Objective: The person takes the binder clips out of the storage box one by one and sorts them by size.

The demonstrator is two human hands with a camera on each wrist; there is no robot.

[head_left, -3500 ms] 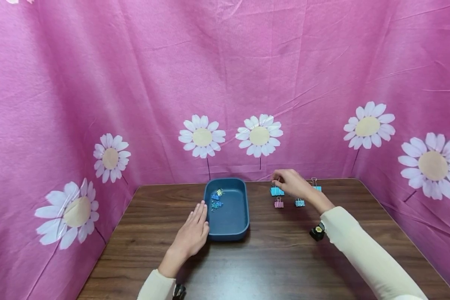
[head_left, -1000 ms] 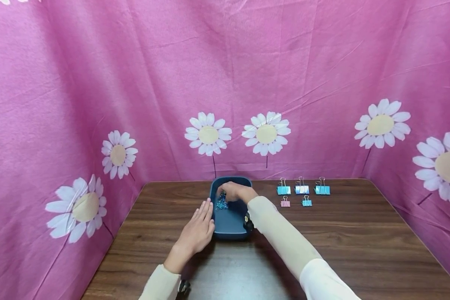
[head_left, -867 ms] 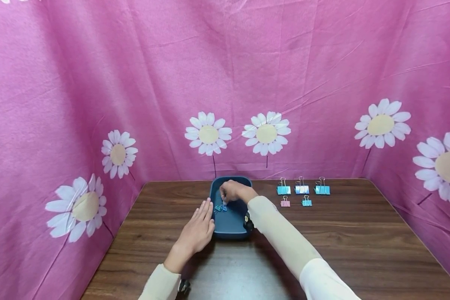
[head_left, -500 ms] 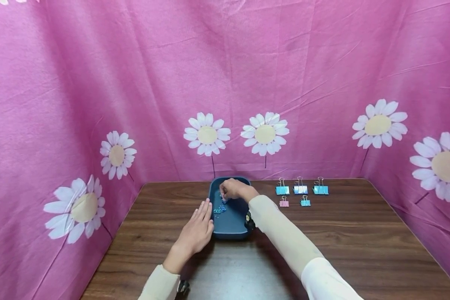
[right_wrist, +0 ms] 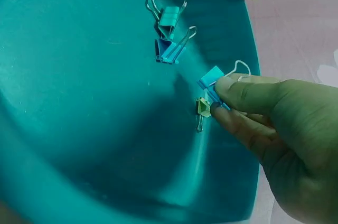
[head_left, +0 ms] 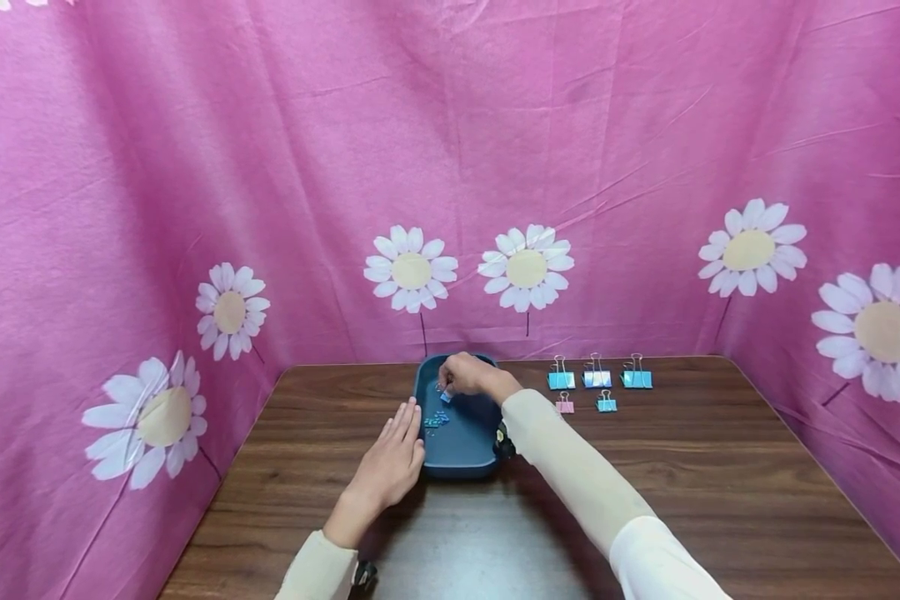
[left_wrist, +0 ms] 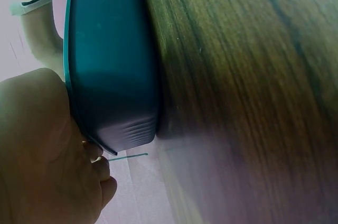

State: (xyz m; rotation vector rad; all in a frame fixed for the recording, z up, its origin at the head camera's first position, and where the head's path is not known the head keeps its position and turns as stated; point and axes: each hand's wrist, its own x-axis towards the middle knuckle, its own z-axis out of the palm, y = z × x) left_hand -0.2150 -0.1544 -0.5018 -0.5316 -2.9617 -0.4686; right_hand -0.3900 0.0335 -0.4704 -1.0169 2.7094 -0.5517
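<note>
We have the right hand pinching a blue binder clip between thumb and fingertips, over the far end of the tray; we do well to keep that pinch on the clip's body, clear of its wire loop, and to lift straight up, since the yellow clip sits right by the fingertips and could snag; the teal clip and another blue clip lie together nearby in the tray; our left hand rests straight-fingered along the left wall, and light pressure there should suffice to steady it; compared with 3.5 seconds ago, our right hand is in the tray rather than among the table clips, while the left stays at the wall.
</note>
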